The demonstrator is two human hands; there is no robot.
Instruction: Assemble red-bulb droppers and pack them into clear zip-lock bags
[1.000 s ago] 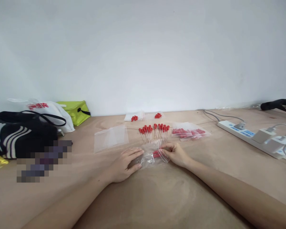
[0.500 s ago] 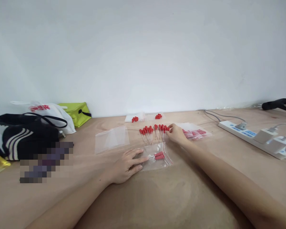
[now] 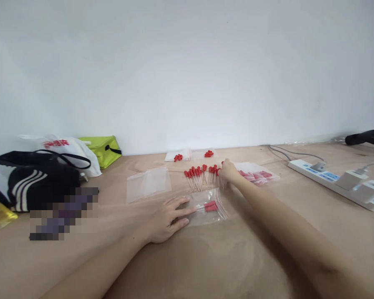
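Observation:
My left hand (image 3: 170, 219) lies flat with fingers spread, pressing the left edge of a clear zip bag (image 3: 199, 218). Inside that bag are red-bulbed droppers (image 3: 211, 205), their thin clear stems pointing left toward my fingers. Beyond the bag, several more droppers (image 3: 198, 171) lie in a loose row, bulbs away from me. At the right end of this row my right hand (image 3: 230, 171) is closed in a pinch on a dropper, with a bit of red bulb showing above the fingers; its stem is mostly hidden.
Flat zip bags (image 3: 149, 182) lie to the left. Small red bulbs (image 3: 178, 158) rest on bags near the wall. Filled bags (image 3: 258, 176) lie right of my hand. A power strip (image 3: 330, 180) with chargers is at right; a black bag (image 3: 43, 182) and green bag (image 3: 102, 150) at left.
My right fingers have closed around a dropper at the row's right end, shifting it slightly apart from the others. My left hand stays on the bag. The view has shifted slightly.

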